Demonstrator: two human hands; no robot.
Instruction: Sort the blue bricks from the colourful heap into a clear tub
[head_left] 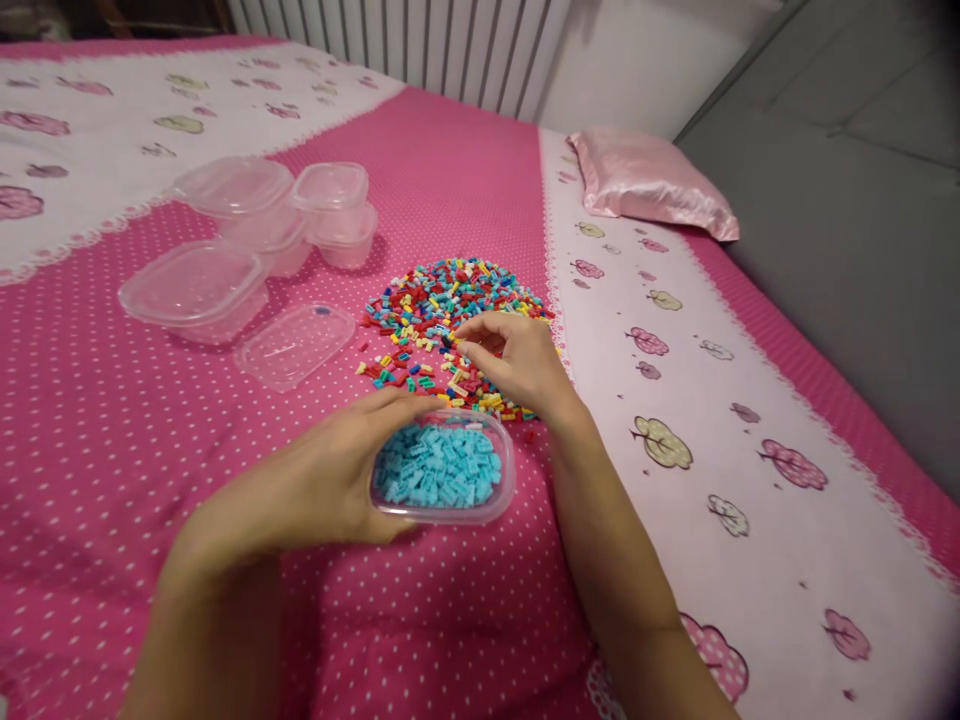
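Note:
My left hand (352,470) is wrapped round the left side of a clear plastic container (508,480), thumb at its near edge and fingers along the far one. Inside lies a heap of light blue building bricks (442,466); the container tilts toward me. Over a pile of small mixed-colour building bricks (450,290) on the bed, my right hand (517,360) is curled, with thumb and forefinger tips close together. A dark piece and a yellow one show right at those tips, but whether they are pinched is too small to tell.
Several lidded clear containers (195,285) stand at the left, some stacked. A loose clear lid (296,345) lies between them and the pile. A pink pillow (652,185) rests at the far right, by a grey surface (840,200). The pink dotted bedsheet (450,620) spreads underneath.

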